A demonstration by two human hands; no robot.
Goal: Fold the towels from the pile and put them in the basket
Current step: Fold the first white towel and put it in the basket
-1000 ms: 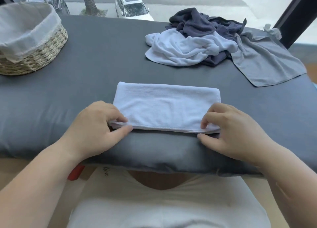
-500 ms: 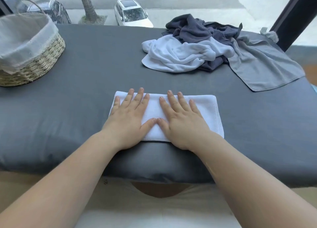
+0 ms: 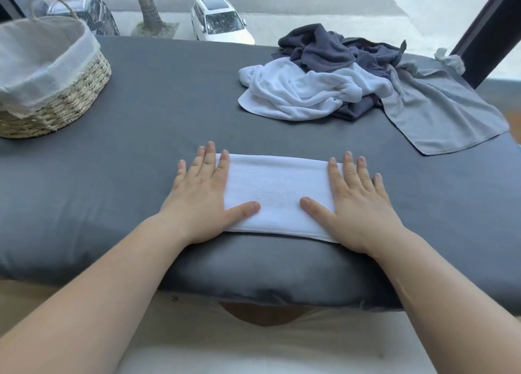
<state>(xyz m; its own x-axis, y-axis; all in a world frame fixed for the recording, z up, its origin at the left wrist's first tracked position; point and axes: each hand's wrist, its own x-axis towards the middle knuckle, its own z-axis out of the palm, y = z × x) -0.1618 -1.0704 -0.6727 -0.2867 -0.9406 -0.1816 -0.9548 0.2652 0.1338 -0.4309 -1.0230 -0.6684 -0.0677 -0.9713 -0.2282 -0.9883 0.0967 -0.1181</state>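
A white towel (image 3: 277,193), folded into a long strip, lies flat near the front edge of the dark grey padded table (image 3: 169,97). My left hand (image 3: 203,193) presses flat on its left end, fingers spread. My right hand (image 3: 358,201) presses flat on its right end the same way. Neither hand grips anything. The pile of unfolded towels (image 3: 324,89) sits at the back right: white, dark navy and light grey ones. A woven basket with a white cloth liner (image 3: 53,83) stands at the back left.
A light grey towel (image 3: 439,114) spreads from the pile toward the table's right edge. A dark post (image 3: 487,32) rises at the far right. Behind the table a window shows a street with parked cars.
My hands have slid apart from the middle of the folded towel out to its two ends, smoothing it flat. One second ago they were pinching its near corners.
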